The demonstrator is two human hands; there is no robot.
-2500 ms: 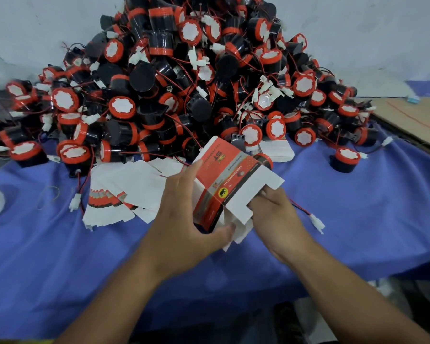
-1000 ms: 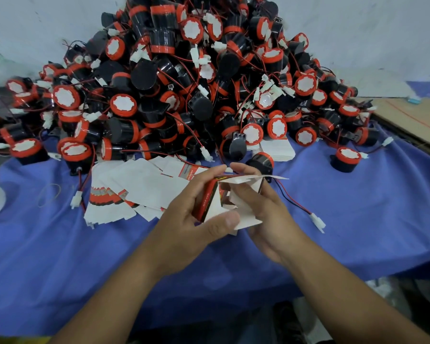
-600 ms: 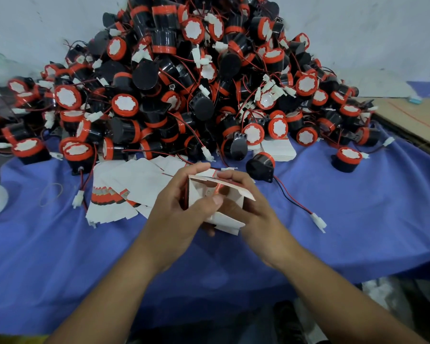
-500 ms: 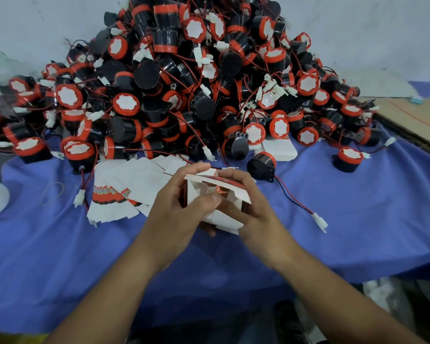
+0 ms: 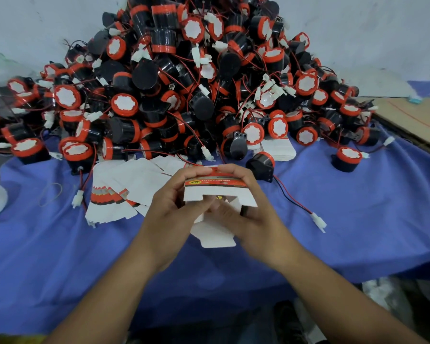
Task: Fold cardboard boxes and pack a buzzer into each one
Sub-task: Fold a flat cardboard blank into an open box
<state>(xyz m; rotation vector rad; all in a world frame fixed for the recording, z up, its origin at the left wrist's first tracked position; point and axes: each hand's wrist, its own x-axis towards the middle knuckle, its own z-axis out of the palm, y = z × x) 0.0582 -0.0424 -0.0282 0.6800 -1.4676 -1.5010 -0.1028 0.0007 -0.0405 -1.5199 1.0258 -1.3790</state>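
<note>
I hold the small cardboard box, matte white inside with a glossy red printed panel on top, up between both hands just above the soft blue cloth that drapes the table. My left hand grips its left side, fingers curled over the top edge and thumb against the near face. My right hand wraps the right side, fingers over the top and thumb pressed in at the open near end (blur there keeps me from telling which flap it touches). A notched white flap juts toward me under the red panel, and a rounded white tuck flap hangs below my hands. Just beyond my right fingers a black cylindrical plastic buzzer with an orange-red rim lies on its side on the cloth, not in the box. Its thin red and black wire trails right to a white plastic connector. Left of my hands lies a fanned stack of flat box blanks, white card with red and grey printed ends. Behind everything rises a tangled heap of buzzers, black bodies, red rings, white paper discs, against the pale wall
</note>
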